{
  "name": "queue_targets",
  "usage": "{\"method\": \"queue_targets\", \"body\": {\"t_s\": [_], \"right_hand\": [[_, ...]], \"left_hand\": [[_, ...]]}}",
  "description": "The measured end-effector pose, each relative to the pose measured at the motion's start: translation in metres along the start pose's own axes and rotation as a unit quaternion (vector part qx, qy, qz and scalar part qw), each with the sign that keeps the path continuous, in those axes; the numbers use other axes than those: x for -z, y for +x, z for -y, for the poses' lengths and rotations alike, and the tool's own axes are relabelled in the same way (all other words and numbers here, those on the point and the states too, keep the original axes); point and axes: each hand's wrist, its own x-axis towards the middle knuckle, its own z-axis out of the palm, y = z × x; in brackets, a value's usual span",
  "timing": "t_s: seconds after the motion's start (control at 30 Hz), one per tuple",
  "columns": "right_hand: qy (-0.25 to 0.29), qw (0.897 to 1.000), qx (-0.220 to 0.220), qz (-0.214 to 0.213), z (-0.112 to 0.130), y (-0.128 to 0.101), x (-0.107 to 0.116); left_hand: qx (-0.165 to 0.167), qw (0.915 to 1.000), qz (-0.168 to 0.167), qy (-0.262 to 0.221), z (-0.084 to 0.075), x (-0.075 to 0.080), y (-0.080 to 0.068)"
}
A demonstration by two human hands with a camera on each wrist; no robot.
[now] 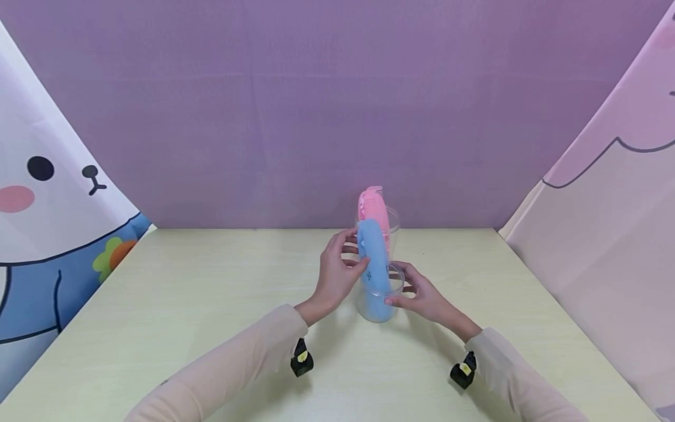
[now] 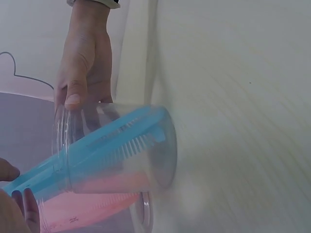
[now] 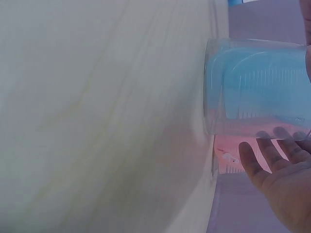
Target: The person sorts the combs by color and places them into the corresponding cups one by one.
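A blue comb [image 1: 373, 252] stands tilted inside a clear plastic cup [image 1: 376, 313]; its lower end and teeth show through the wall of the cup [image 2: 167, 167]. My left hand [image 1: 336, 271] pinches the comb's upper part above the rim, thumb on the near side. With thumb and fingers about the rim, my right hand [image 1: 422, 296] holds the same cup from the right. Close behind stands a second clear cup [image 1: 394, 220] with a pink comb [image 1: 373, 204] in it. In the right wrist view the fingers [image 3: 250, 160] lie along the cup's side.
The pale wooden table [image 1: 237, 275] carries both cups near its back edge. A purple cloth backdrop [image 1: 316, 117] rises behind them. Printed cartoon cloths hang at the left [image 1: 58, 193] and right [image 1: 606, 234].
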Motion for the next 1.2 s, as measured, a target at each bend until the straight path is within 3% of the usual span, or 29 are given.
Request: {"method": "queue_targets", "body": {"t_s": [0.2, 0.57, 0.8, 1.07, 1.2], "right_hand": [[-0.002, 1.000, -0.002, 0.000, 0.000, 0.000, 0.000], [-0.003, 1.000, -0.008, 0.003, 0.000, 0.001, 0.000], [-0.003, 1.000, -0.013, 0.010, 0.001, 0.002, 0.002], [-0.020, 1.000, -0.002, 0.015, 0.005, 0.002, 0.011], [-0.039, 0.999, -0.003, -0.007, 0.010, 0.004, 0.023]], "left_hand": [[-0.010, 0.9999, 0.002, -0.004, 0.022, -0.002, 0.005], [-0.011, 0.9997, 0.019, 0.011, 0.025, 0.003, 0.006], [-0.013, 0.9986, 0.047, 0.022, 0.033, 0.010, 0.004], [-0.022, 0.9933, 0.083, 0.077, 0.039, 0.035, -0.002], [-0.052, 0.9841, 0.108, 0.131, 0.045, 0.059, -0.003]]}}
